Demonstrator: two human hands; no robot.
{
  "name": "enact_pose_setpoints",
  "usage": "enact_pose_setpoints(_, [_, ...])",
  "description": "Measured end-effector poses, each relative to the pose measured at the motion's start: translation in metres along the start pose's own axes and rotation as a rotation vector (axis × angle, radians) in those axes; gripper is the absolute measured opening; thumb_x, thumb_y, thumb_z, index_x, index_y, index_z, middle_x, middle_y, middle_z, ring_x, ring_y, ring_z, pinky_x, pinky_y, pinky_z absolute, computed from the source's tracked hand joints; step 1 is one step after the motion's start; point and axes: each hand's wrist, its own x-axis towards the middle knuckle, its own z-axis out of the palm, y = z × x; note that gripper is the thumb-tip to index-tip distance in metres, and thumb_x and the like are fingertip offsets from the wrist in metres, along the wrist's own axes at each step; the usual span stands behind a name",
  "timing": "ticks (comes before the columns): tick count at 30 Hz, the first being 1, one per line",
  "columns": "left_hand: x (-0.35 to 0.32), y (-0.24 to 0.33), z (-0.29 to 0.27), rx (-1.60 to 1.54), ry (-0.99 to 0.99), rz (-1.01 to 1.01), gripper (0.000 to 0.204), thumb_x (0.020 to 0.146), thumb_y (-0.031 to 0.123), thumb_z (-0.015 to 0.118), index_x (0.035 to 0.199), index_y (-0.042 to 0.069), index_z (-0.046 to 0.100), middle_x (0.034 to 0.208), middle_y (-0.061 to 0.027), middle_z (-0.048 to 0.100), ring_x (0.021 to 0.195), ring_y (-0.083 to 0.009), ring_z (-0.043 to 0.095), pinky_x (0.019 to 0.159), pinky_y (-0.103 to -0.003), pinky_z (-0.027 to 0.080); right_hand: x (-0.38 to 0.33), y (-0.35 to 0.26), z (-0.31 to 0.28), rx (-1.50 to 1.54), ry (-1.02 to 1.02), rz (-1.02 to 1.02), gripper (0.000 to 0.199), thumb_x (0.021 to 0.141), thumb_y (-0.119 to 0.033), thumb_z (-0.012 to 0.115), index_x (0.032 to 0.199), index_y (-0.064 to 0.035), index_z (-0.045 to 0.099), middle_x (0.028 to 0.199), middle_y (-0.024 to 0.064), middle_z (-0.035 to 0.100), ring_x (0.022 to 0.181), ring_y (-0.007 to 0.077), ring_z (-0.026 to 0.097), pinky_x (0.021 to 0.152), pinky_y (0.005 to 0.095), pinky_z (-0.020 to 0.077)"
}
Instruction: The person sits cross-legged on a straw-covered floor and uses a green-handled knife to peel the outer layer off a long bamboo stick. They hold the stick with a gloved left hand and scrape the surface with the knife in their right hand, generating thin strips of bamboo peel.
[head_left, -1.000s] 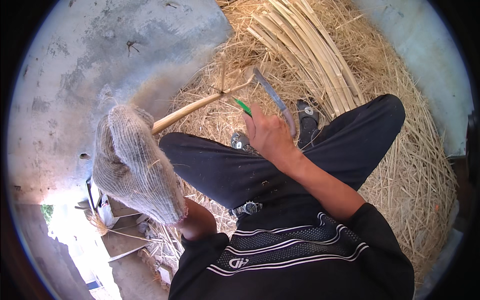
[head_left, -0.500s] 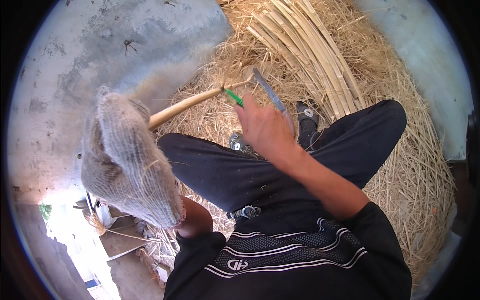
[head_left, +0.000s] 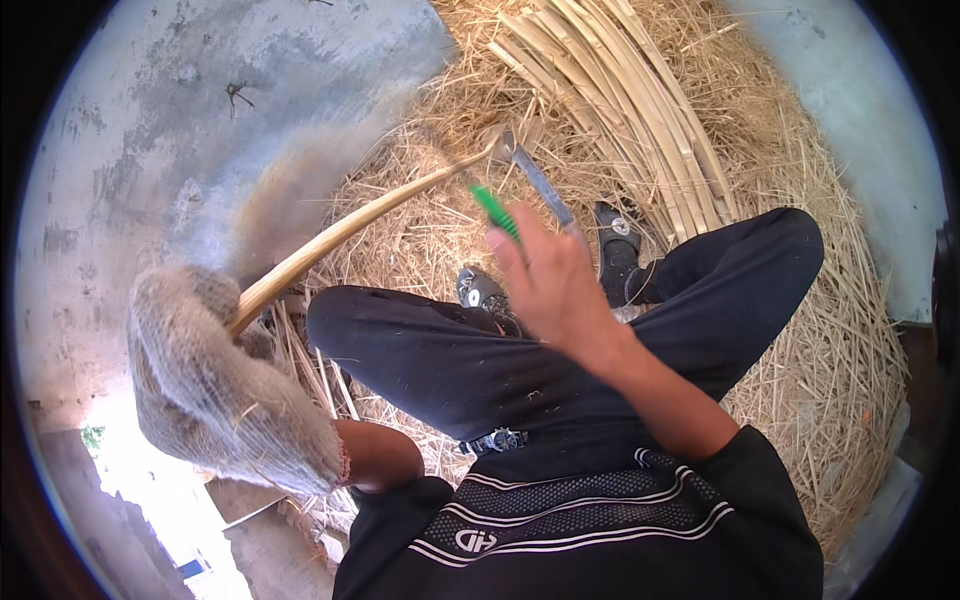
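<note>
My left hand (head_left: 215, 370), in a thick grey knitted glove, is closed around the near end of a pale wooden strip (head_left: 350, 228). The strip slants up to the right and narrows to a thin tip. That tip meets the upper end of a flat grey metal bar (head_left: 541, 184) that stands between my feet, its lower end hidden behind my right hand. Bare, my right hand (head_left: 560, 285) grips a green-handled tool (head_left: 495, 212) just below the strip. What lies beyond the green handle is smeared by motion, so its kind does not show.
A bundle of long pale strips (head_left: 650, 120) lies at the far right on shavings (head_left: 830, 400) covering the floor. My dark-trousered legs (head_left: 420, 350) are bent, feet in dark shoes (head_left: 618, 250). A wristwatch (head_left: 497, 441) is at my waist. A grey concrete surface (head_left: 130, 200) fills the left.
My gloved left hand has moved down and left, pulling the strip with it. My right hand and the green-handled tool have shifted slightly right and nearer, away from the strip.
</note>
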Motion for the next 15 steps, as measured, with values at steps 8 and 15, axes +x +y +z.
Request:
enact_pose_setpoints(8, [-0.01,-0.016,-0.012,0.073,-0.091,0.29,0.037,0.081,0.001,0.065,0.118,0.001,0.062,0.088,-0.011,0.071,0.075,-0.0195,0.072,0.06,-0.028,0.061,-0.004,0.014,0.03,-0.217,-0.063,0.114,0.019,0.097,-0.017,0.058,0.097,0.0004,0.051,0.058,0.0219,0.057,0.054,0.0419,0.062,0.047,0.0494,0.0456])
enact_pose_setpoints(15, [-0.001,0.029,-0.014,-0.482,-0.041,-0.465,0.031,0.097,0.026,0.055,0.083,0.002,0.068,0.067,-0.0025,0.06,0.049,-0.007,0.048,0.042,-0.021,0.034,0.005,0.035,0.032,-0.421,-0.034,-0.025,0.021,0.1,-0.021,0.055,0.096,-0.001,0.051,0.056,0.0193,0.058,0.052,0.0409,0.061,0.046,0.0477,0.0477])
